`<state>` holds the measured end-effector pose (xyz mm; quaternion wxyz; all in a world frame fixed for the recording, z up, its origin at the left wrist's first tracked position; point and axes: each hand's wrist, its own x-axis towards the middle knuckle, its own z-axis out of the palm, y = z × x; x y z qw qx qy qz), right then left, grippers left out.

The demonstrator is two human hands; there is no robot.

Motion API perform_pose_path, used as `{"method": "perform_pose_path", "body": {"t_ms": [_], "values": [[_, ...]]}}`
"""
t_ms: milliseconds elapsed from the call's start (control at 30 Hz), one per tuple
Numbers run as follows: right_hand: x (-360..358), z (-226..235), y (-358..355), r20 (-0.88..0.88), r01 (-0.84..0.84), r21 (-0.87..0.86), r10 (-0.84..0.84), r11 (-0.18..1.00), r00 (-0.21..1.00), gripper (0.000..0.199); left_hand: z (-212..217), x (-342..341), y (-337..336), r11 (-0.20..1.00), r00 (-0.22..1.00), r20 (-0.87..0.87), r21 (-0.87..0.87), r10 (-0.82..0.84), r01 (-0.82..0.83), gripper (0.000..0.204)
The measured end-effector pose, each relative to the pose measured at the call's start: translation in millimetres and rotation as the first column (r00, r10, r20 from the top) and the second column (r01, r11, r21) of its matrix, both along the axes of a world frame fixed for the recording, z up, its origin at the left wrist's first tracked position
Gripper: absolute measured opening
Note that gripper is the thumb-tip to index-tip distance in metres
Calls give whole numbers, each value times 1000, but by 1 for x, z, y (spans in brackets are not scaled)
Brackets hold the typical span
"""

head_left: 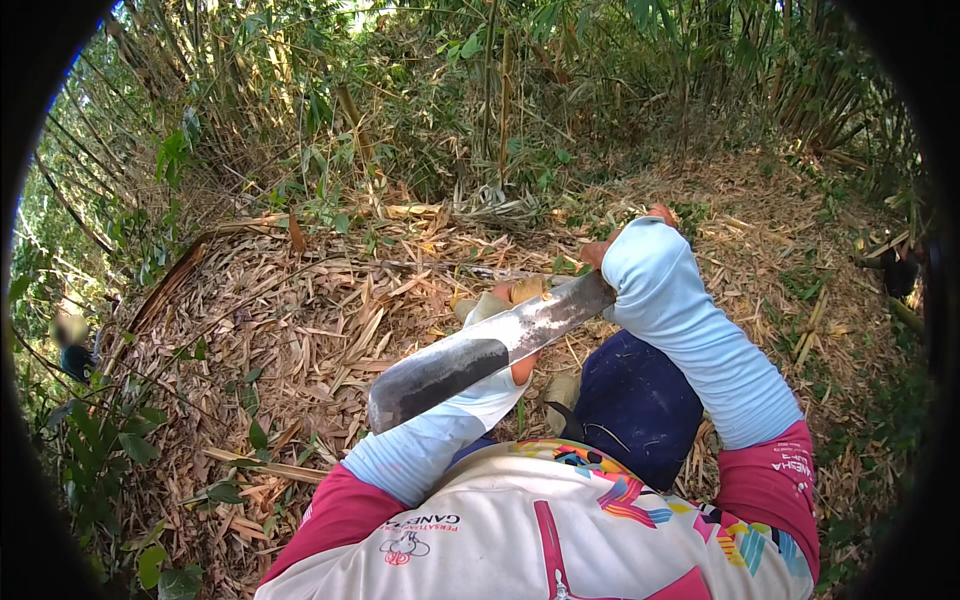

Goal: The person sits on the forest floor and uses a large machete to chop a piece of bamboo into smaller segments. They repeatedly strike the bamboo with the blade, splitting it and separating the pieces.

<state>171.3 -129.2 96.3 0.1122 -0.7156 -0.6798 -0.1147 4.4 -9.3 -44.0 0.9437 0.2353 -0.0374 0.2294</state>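
Observation:
My right hand (598,250) is closed on a machete (490,345), and the light blue sleeve hides most of its grip. The broad, dark-tipped blade slants down to the left, across my left forearm. Behind the blade, a small patch of my left hand (523,369) shows near the end of its sleeve; its fingers are hidden. Just above the blade sits a short tan, rounded piece (527,290), whose kind I cannot make out. My bent knee in dark blue trousers (640,400) is below my right hand.
Dry bamboo leaves (290,330) cover the ground around me. Dense bamboo stems (505,100) stand across the far side. Green plants (130,450) grow at the left. A partly hidden person (76,360) is at the far left edge. A dark shape (900,272) lies at the right edge.

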Motion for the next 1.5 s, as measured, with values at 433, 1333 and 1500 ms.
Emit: {"method": "perform_pose_path", "body": {"t_ms": [433, 1333, 1500], "values": [[218, -62, -27, -574, 632, 256, -410, 732, 708, 21, 52, -43, -29, 481, 920, -25, 858, 391, -182, 27], [-52, 3, -27, -5, -26, 29, 26, 999, 1000, 17, 21, -28, -20, 918, 949, -89, 294, 303, -266, 45], [-55, 6, -26, 64, -20, -45, 23, 999, 998, 16, 15, -19, -29, 780, 880, 101, 423, 465, -461, 34]]}}
